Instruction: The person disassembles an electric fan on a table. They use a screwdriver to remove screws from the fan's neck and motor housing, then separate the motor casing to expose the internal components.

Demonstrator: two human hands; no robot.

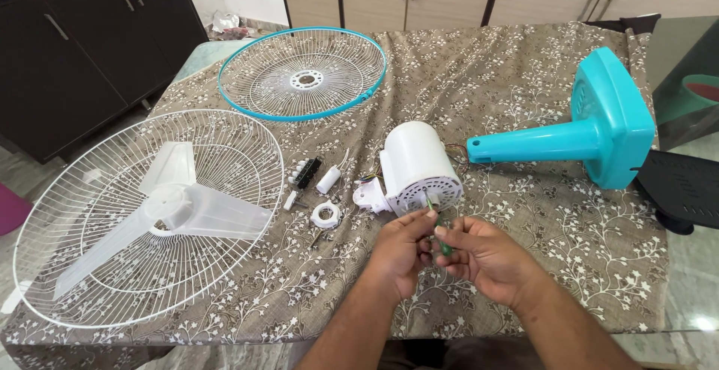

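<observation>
Green-handled screwdriver (pixel 443 244) is pinched between left hand (pixel 401 250) and right hand (pixel 483 256), fingers curled closed, below the white motor housing (pixel 418 166)

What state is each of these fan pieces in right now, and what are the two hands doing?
Left hand: pinching a small green tool.
Right hand: gripping the same tool.
Motor housing: on its side, wires showing.
Turquoise stand: tipped over, detached.
White grille: flat, blade lying inside.
Turquoise-rimmed grille: flat, separate.
Small parts: loose on the cloth.

Two fan grilles (pixel 302 74), one blade (pixel 168 205), perhaps.
</observation>
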